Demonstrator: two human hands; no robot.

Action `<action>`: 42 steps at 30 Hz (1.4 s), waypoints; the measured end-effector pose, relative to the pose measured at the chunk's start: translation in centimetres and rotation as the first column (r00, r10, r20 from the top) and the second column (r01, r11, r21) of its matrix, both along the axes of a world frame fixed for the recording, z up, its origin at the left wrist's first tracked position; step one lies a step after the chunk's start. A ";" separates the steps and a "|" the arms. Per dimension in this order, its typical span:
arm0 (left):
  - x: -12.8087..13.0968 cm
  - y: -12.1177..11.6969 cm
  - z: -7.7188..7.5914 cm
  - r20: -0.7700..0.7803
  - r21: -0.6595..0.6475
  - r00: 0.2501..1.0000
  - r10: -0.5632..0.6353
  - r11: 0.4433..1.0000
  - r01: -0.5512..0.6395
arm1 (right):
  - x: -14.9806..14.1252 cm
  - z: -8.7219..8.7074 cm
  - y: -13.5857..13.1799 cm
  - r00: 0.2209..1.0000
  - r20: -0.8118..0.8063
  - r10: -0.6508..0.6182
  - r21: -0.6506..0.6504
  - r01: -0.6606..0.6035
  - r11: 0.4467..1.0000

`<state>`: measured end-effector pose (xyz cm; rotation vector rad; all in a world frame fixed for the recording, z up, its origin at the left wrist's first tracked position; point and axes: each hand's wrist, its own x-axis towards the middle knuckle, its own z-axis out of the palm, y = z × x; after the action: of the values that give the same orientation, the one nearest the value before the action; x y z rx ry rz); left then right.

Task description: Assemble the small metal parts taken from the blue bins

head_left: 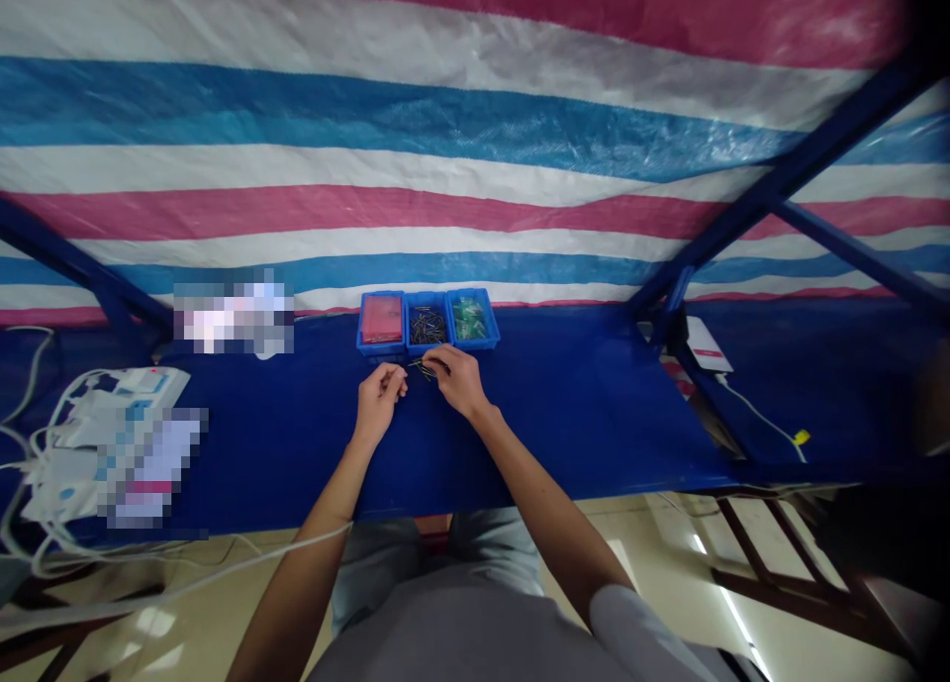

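Note:
My left hand (381,392) rests low over the blue tabletop, fingers curled in and thumb against them; whatever they may hold is too small to make out. My right hand (455,376) faces it, thumb and fingertips pinched together beside several thin dark screw-like pieces (426,370) between the hands. Just beyond the fingers stand three blue bins side by side. The middle bin (428,347) contains a heap of thin dark metal pieces (427,325). Flat pinkish-red items (381,319) fill the left one, and green, partly clear items (470,318) the right one.
Power strips with white plugs and cables (111,435) lie at the left of the blue table (594,405). A white device (707,344) with a cable lies at the right, beyond a blue metal frame (757,207). Striped plastic sheeting (445,118) hangs behind.

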<state>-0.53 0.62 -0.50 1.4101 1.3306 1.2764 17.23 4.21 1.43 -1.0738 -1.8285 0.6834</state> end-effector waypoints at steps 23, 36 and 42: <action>-0.1 0.2 -0.1 0.095 -0.011 0.995 -0.017 1.000 0.018 | 3.0 -3.5 -1.4 0.939 0.206 -0.275 -0.007 0.283 0.959; -0.1 0.2 -0.2 0.057 -0.028 0.998 -0.033 0.999 0.035 | 3.4 -3.9 -1.3 0.936 0.285 -0.205 0.002 0.213 0.977; -0.1 0.2 -0.2 0.055 -0.032 0.998 -0.033 0.999 0.035 | 2.6 -3.9 -1.5 0.872 0.419 -0.252 0.025 0.266 0.964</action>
<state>-0.63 0.78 -0.72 1.3604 1.2804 1.2564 19.83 2.69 -2.51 -1.5498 -1.9776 0.3365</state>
